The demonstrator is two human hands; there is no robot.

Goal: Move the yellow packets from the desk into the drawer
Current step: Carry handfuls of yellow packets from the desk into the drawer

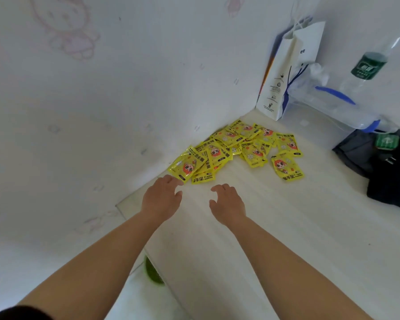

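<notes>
Several yellow packets [236,150] with a cartoon face lie in a loose heap on the white desk [275,227], pushed against the wall on the left. One packet [286,168] lies apart at the heap's right edge. My left hand [161,198] hovers just short of the nearest packet [184,165], fingers spread, holding nothing. My right hand [228,204] is beside it over bare desk, fingers apart and curled, also holding nothing. No drawer is in view.
A white paper bag [284,75] stands in the far corner. A clear plastic bag [346,98] with a water bottle [365,68] leans to its right. A black bag [383,165] lies at the right edge. Something green [151,271] shows below the desk's left edge.
</notes>
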